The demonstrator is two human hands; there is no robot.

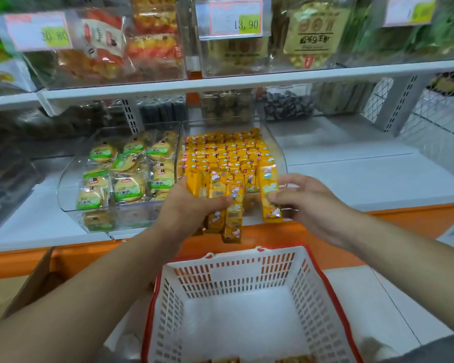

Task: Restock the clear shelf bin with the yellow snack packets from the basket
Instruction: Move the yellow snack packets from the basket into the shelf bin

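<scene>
A clear shelf bin on the lower shelf holds rows of yellow snack packets. My left hand grips a bunch of yellow packets at the bin's front edge; some hang below it. My right hand pinches a single yellow packet upright beside that bunch. Below the hands stands a white basket with a red rim; a few yellow packets show at its bottom edge.
A second clear bin of green-labelled biscuit packs sits left of the yellow one. The orange shelf edge runs across under the bins. Price tags hang on the upper shelf's bins. A cardboard box stands at the lower left.
</scene>
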